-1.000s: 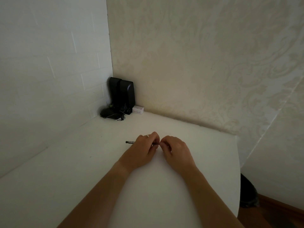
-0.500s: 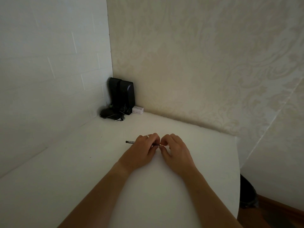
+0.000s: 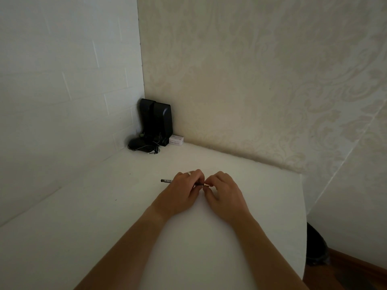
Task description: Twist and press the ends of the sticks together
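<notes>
While both hands work, a pen [image 3: 166, 181] lies across the surface [image 3: 83, 206].
Left hand [image 3: 180, 193] grips its barrel; right hand [image 3: 225, 193] pinches the gold tip just beside that grip.

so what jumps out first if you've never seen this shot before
Two bare hands meet mid-table: the left hand grips a thin dark pen, and the right hand pinches its brassy tip. In the far corner of the white table, two black speakers stand upright, with tangled cables and a small white box beside them.

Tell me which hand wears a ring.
The left hand, gripping the pen: a silver band shows on one finger. The right hand, pinching the pen's tip, shows none.
</notes>
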